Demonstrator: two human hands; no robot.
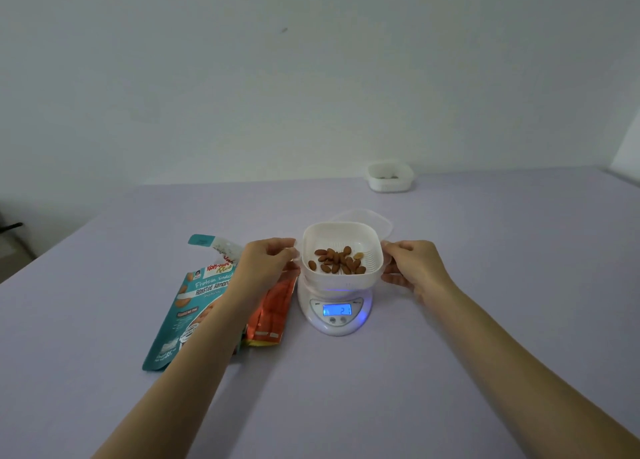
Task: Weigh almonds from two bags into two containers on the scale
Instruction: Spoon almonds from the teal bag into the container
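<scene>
Tub (341,280): square white plastic, ribbed floor, on the round scale (337,323).
Almonds (337,262): brown ovals loose inside.
Hands: left hand (268,258) and right hand (414,266) pinch its opposite rims, fingers curled.

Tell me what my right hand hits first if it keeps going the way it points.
The white container of almonds on the scale; your right hand seems to be gripping its side.
</scene>
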